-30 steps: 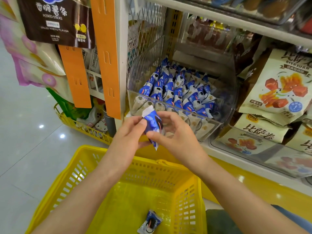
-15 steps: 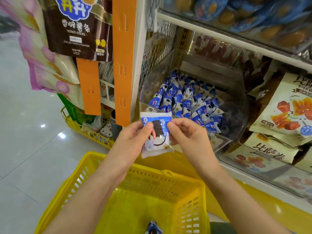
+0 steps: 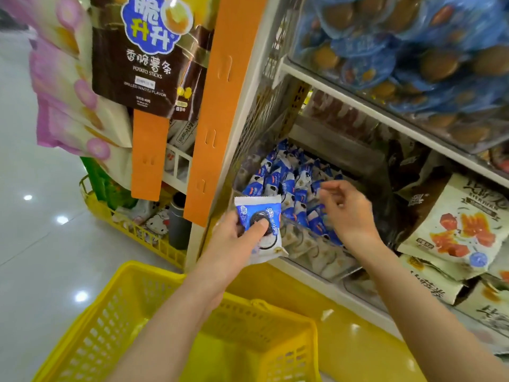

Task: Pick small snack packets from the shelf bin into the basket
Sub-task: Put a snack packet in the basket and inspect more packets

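Change: since half a second ago, the right hand (image 3: 347,215) has been lifted off the held packet (image 3: 271,213) and moved to the right, over the shelf bin (image 3: 314,250); the packet is now gripped by the left hand (image 3: 231,244) alone, and more of the upper shelf is shown.
Left hand: the packet is pinched upright, with the thumb pressed on its printed front and the fingers hidden behind it.
Right hand: it is held just above the packets in the bin, fingers loosely curled and blurred by motion; nothing is seen gripped between them.
Held packet: blue and white, with a dark round biscuit pictured on it; it is kept in front of the bin's left front corner, above the far rim of the basket.
Binned packets (image 3: 283,183): many blue and white packets of the same kind are heaped inside the clear bin, on the lower shelf.
Basket (image 3: 289,315): yellow, slotted plastic, placed below both forearms; most of its floor is hidden by the left arm or cut off by the frame edge.
Surroundings: a brown potato sticks bag (image 3: 146,56) is hung at the upper left beside an orange strip (image 3: 220,106); blue wrapped snacks (image 3: 413,51) are stacked on the shelf above the bin, and beige bags (image 3: 462,224) are piled to its right.
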The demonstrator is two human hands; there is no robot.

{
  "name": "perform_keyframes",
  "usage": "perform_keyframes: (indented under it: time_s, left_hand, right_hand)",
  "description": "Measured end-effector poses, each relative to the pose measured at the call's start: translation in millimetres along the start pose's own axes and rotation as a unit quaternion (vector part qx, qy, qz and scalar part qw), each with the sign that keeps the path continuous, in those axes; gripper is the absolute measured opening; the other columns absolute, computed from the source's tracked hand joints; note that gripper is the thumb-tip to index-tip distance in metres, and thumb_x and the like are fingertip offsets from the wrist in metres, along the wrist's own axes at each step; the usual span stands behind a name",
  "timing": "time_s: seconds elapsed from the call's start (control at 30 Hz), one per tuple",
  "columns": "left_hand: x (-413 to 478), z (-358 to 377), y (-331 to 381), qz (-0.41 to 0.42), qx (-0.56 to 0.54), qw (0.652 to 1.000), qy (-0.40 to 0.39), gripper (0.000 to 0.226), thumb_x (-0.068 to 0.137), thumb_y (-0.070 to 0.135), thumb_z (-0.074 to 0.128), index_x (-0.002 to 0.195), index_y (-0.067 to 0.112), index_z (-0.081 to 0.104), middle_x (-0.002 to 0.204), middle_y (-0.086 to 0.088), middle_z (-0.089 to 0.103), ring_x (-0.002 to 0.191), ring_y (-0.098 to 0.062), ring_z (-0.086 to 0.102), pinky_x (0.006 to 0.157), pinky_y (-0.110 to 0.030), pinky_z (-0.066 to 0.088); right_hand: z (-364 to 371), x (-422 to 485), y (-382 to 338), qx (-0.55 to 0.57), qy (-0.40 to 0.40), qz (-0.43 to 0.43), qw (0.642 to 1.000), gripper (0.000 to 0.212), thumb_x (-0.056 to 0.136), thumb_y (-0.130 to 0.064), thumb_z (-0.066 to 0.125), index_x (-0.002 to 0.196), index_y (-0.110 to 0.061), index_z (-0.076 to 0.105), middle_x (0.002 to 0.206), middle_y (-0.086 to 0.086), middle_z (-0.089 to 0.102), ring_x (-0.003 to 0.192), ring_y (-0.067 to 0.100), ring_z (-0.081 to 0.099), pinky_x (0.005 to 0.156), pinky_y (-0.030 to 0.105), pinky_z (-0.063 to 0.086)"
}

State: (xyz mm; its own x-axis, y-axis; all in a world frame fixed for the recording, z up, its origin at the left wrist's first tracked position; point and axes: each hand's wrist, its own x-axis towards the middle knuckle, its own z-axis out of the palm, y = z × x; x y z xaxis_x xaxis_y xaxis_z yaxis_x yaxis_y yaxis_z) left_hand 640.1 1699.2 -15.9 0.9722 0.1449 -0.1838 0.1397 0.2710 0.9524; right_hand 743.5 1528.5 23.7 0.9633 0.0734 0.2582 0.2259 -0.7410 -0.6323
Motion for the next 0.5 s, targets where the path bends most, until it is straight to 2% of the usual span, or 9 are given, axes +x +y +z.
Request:
perform_keyframes:
  time_s: [0.1,0.17,0.2,0.27,0.33,0.4,0.5]
  left_hand:
    - [4.1,3.8,0.0,0.0,-0.028,0.999,-0.018,0.018,0.091,0.023,0.056,0.108,0.026,0.056,0.101,0.008,0.068,0.085,0.0,0.066,0.073,-0.019,0.05]
    - [5.9,4.2,-0.3,0.0,-0.044,0.999,-0.023,0.016,0.09,0.022,0.056,0.106,0.028,0.056,0.1,0.007,0.068,0.084,0.0,0.067,0.07,-0.018,0.05]
    - [6.5,4.0,-0.5,0.0,-0.049,0.999,-0.025,0.015,0.09,0.022,0.056,0.104,0.029,0.056,0.099,0.007,0.068,0.082,0.001,0.067,0.067,-0.016,0.05]
    - [7.6,3.0,-0.2,-0.004,-0.053,0.998,-0.027,0.014,0.09,0.023,0.057,0.102,0.03,0.055,0.099,0.008,0.068,0.082,0.002,0.067,0.064,-0.015,0.05]
    - [9.2,1.1,0.5,-0.01,-0.054,0.998,-0.025,0.013,0.09,0.023,0.057,0.101,0.03,0.054,0.102,0.007,0.067,0.086,-0.001,0.066,0.068,-0.017,0.05]
    - [10.0,-0.8,1.2,-0.013,-0.049,0.998,-0.028,0.014,0.09,0.023,0.057,0.102,0.03,0.053,0.104,0.007,0.066,0.087,-0.001,0.066,0.066,-0.016,0.05]
    - [11.9,-1.5,-0.1,-0.024,-0.042,0.998,-0.033,0.015,0.091,0.022,0.056,0.104,0.029,0.052,0.103,0.008,0.065,0.079,0.006,0.065,0.055,-0.008,0.047]
  right_hand:
    - [1.0,32.1,18.3,-0.152,-0.055,0.085,0.983,0.029,0.094,-0.021,0.053,0.117,-0.005,0.058,0.113,0.014,0.063,0.093,0.018,0.057,0.076,0.02,0.042]
    - [5.6,42.0,21.7,-0.243,-0.114,0.137,0.953,0.033,0.095,-0.023,0.051,0.117,0.001,0.056,0.118,0.02,0.06,0.106,0.029,0.057,0.086,0.033,0.044]
    - [8.3,45.1,22.6,-0.271,-0.131,0.142,0.943,0.032,0.095,-0.023,0.051,0.115,0.001,0.057,0.118,0.02,0.059,0.108,0.032,0.056,0.086,0.034,0.044]
    - [10.6,49.4,21.8,-0.299,-0.144,0.151,0.931,0.031,0.093,-0.026,0.054,0.11,-0.001,0.059,0.113,0.017,0.062,0.104,0.03,0.058,0.077,0.031,0.044]
    - [10.4,52.0,21.6,-0.328,-0.165,0.161,0.916,0.033,0.09,-0.033,0.057,0.105,-0.004,0.062,0.108,0.015,0.063,0.098,0.027,0.06,0.072,0.03,0.044]
    - [10.3,53.0,22.4,-0.334,-0.185,0.172,0.908,0.032,0.089,-0.033,0.058,0.104,-0.005,0.064,0.109,0.013,0.064,0.1,0.026,0.059,0.078,0.032,0.048]
    - [11.0,48.5,18.9,-0.348,-0.2,0.155,0.903,0.029,0.091,-0.026,0.056,0.109,-0.004,0.063,0.116,0.013,0.061,0.106,0.026,0.058,0.089,0.035,0.048]
